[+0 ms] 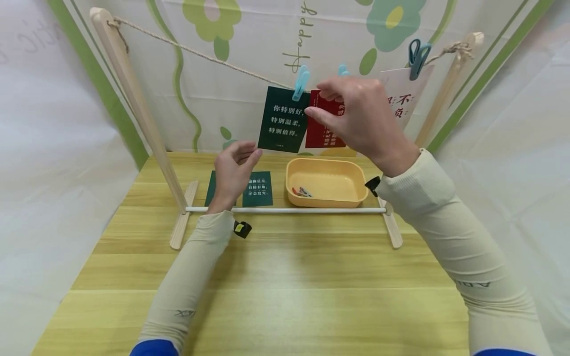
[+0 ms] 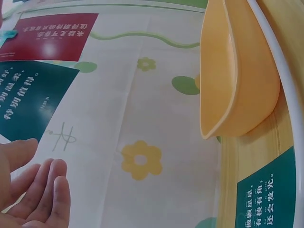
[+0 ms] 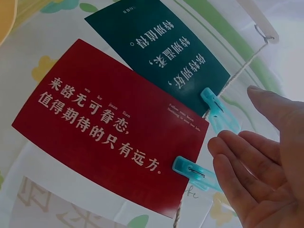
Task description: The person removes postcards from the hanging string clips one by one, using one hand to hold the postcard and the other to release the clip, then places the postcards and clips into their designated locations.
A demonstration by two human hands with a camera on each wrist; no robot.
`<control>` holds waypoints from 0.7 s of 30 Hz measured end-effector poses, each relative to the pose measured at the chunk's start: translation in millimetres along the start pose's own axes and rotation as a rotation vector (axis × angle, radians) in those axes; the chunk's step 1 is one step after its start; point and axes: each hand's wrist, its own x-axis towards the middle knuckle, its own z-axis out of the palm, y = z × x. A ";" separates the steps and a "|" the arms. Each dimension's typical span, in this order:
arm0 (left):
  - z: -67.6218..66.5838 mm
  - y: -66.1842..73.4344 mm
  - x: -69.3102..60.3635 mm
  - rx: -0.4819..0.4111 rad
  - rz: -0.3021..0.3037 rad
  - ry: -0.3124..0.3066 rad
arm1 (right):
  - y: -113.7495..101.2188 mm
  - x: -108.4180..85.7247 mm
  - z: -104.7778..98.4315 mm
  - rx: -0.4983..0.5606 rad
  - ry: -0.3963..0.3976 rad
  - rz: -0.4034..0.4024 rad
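A dark green card (image 1: 283,120) with white writing hangs from the rope by a light blue clothespin (image 1: 301,83). Beside it a red card (image 3: 114,128) hangs from another light blue clothespin (image 3: 194,172). My right hand (image 1: 358,116) is raised in front of the red card in the head view; in the right wrist view its fingers are loosely bent near both clothespins, holding nothing. My left hand (image 1: 235,170) is by the green card's lower left corner, fingers relaxed and nothing gripped. Whether its thumb touches the card, I cannot tell.
The rope (image 1: 200,53) runs between two wooden posts. Further right, a pale card (image 1: 407,91) hangs from a dark teal clothespin (image 1: 417,59). Below stands a yellow basin (image 1: 327,201) with a few clothespins (image 1: 303,192). Green cards (image 1: 260,190) lie on the table behind a white bar (image 1: 307,210).
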 end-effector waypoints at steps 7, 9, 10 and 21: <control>2.8 -2.7 0.2 -0.019 0.027 0.007 | -4.4 4.9 -6.0 -0.019 -0.024 0.032; 2.6 -3.1 -0.4 -0.025 0.035 0.013 | -5.4 6.5 -6.6 -0.019 -0.030 0.038; 2.6 -2.7 -0.6 -0.028 0.037 0.015 | -5.8 7.1 -6.8 -0.018 -0.033 0.042; 2.1 -0.7 -2.5 -0.085 0.034 -0.003 | -5.9 17.7 -7.2 -0.003 -0.043 0.017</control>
